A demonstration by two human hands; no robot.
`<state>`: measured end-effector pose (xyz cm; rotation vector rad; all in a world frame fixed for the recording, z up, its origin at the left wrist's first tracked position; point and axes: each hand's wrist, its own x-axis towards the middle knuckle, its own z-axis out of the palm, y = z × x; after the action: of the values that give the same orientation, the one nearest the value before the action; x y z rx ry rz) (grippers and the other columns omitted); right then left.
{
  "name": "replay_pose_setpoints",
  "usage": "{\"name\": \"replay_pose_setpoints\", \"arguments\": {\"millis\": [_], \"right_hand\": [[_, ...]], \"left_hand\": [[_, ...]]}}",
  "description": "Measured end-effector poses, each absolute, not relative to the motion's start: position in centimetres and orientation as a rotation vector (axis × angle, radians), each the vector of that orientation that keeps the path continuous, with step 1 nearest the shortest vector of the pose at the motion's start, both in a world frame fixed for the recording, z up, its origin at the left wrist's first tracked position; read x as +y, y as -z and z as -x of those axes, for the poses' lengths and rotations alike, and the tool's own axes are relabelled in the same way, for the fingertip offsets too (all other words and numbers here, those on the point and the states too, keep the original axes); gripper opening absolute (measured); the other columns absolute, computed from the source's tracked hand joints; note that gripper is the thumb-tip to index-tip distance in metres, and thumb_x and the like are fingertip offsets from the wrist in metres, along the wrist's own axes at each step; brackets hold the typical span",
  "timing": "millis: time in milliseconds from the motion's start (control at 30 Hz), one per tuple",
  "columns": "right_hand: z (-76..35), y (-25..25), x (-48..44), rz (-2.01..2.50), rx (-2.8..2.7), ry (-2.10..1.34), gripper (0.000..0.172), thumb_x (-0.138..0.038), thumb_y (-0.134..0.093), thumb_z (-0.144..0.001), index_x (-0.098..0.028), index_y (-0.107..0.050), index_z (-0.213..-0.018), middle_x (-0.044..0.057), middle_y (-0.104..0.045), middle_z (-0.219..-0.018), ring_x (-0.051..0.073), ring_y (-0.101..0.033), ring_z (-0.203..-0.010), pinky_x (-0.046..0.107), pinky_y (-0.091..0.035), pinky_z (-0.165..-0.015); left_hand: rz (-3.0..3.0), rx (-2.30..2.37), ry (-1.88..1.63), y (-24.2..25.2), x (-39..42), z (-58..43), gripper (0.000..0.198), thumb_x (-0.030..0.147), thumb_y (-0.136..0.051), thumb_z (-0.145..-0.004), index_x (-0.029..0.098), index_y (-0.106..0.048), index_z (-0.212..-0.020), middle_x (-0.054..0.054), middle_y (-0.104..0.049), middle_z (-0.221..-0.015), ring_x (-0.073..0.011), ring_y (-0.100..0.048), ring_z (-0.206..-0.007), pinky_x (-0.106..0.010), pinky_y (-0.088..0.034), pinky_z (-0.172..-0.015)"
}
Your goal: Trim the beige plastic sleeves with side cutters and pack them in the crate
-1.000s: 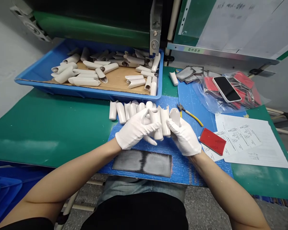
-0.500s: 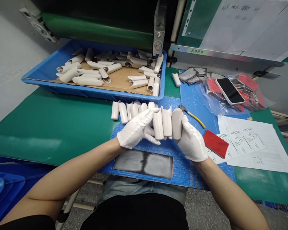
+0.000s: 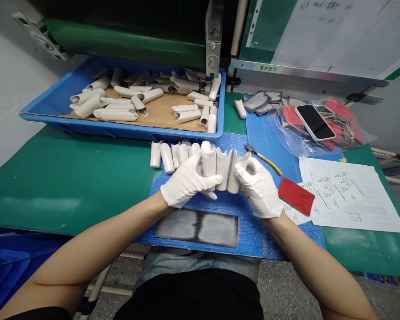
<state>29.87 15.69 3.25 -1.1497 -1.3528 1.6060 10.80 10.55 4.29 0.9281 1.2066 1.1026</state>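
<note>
Three white curved plastic pieces [image 3: 223, 171] stand side by side between my hands, their notched ends up. My left hand [image 3: 185, 182], in a white glove, grips the leftmost piece with the thumb across its front. Gloved too, my right hand [image 3: 262, 186] has its fingers closed on the rightmost piece. The middle piece is pressed between the other two. Just behind and to the left, a row of similar white pieces [image 3: 167, 158] stands on the table. Nearer my body, a dark sanding sheet [image 3: 197, 228] lies flat on the blue mat [image 3: 253, 226].
A blue tray [image 3: 120, 126] of white pieces is at the back left, below a green roller [image 3: 126, 40]. To the right are cutters [image 3: 268, 164], a red pad [image 3: 296, 196], papers [image 3: 360, 195], and a phone [image 3: 315, 122] on a plastic bag. One white piece [image 3: 240, 109] lies behind.
The rightmost piece has turned to show its notched end. My right fingers have come round to its front, and my left thumb has moved down across the leftmost piece. The view has shifted slightly.
</note>
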Motion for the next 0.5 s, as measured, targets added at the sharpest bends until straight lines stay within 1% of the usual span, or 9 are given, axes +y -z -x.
{"name": "replay_pose_setpoints", "arguments": {"millis": [67,100,133,233,333,433,500], "right_hand": [[-29.7,-2.9,15.7,1.164,-1.257,-1.758,0.058,-0.073,-0.085,-0.077,-0.026,-0.053,-0.09,-0.012,-0.046,-0.05,0.008,-0.032,-0.037,0.022,-0.025,-0.035],[-29.7,-2.8,15.8,1.151,-1.22,-1.814,0.06,-0.073,-0.086,-0.075,-0.026,-0.052,-0.089,-0.013,-0.043,-0.046,0.008,-0.029,-0.035,0.022,-0.021,-0.033],[-29.7,-2.8,15.8,1.125,-1.188,-1.853,0.06,-0.073,-0.087,-0.075,-0.026,-0.052,-0.089,-0.013,-0.042,-0.045,0.008,-0.029,-0.034,0.021,-0.02,-0.033],[-29.7,-3.1,16.1,1.028,-1.1,-1.952,0.06,-0.069,-0.089,-0.075,-0.025,-0.056,-0.097,-0.011,-0.049,-0.052,0.007,-0.035,-0.037,0.019,-0.021,-0.033],[-29.8,-3.5,16.4,0.955,-1.031,-2.056,0.056,-0.061,-0.092,-0.074,-0.024,-0.058,-0.097,-0.008,-0.054,-0.06,0.007,-0.042,-0.042,0.018,-0.022,-0.035],[-30.0,-3.6,16.6,0.94,-1.002,-2.089,0.052,-0.057,-0.093,-0.075,-0.023,-0.06,-0.097,-0.007,-0.054,-0.063,0.008,-0.043,-0.044,0.019,-0.024,-0.036],[-30.0,-3.5,16.7,0.944,-1.014,-2.091,0.051,-0.058,-0.092,-0.076,-0.023,-0.061,-0.097,-0.008,-0.053,-0.062,0.008,-0.042,-0.044,0.02,-0.026,-0.037]], "left_hand": [[-0.891,1.228,-1.053,-4.5,10.5,-10.9,0.079,0.031,-0.09,-0.079,0.022,-0.053,-0.148,-0.01,-0.07,-0.121,-0.015,-0.073,-0.076,-0.028,-0.069,-0.052],[-0.873,1.237,-1.036,-4.6,10.5,-10.9,0.079,0.032,-0.09,-0.079,0.022,-0.054,-0.148,-0.009,-0.071,-0.116,-0.0133,-0.071,-0.072,-0.027,-0.068,-0.052],[-0.858,1.241,-1.025,-4.7,10.5,-10.8,0.079,0.032,-0.091,-0.079,0.022,-0.054,-0.148,-0.008,-0.07,-0.112,-0.0119,-0.069,-0.069,-0.027,-0.068,-0.052],[-0.815,1.231,-1.031,-4.9,10.6,-10.6,0.08,0.034,-0.091,-0.08,0.023,-0.053,-0.149,-0.007,-0.068,-0.111,-0.0105,-0.067,-0.068,-0.025,-0.067,-0.051],[-0.765,1.224,-1.051,-5.2,10.7,-10.4,0.085,0.033,-0.093,-0.078,0.023,-0.051,-0.151,-0.008,-0.067,-0.112,-0.0116,-0.067,-0.07,-0.025,-0.066,-0.05],[-0.725,1.261,-1.067,-5.6,10.7,-10.5,0.094,0.031,-0.095,-0.074,0.02,-0.047,-0.154,-0.007,-0.066,-0.107,-0.0108,-0.064,-0.065,-0.027,-0.066,-0.049],[-0.722,1.28,-1.066,-5.8,10.6,-10.6,0.095,0.03,-0.095,-0.074,0.017,-0.047,-0.155,-0.005,-0.065,-0.1,-0.0098,-0.061,-0.063,-0.028,-0.066,-0.05]]}}
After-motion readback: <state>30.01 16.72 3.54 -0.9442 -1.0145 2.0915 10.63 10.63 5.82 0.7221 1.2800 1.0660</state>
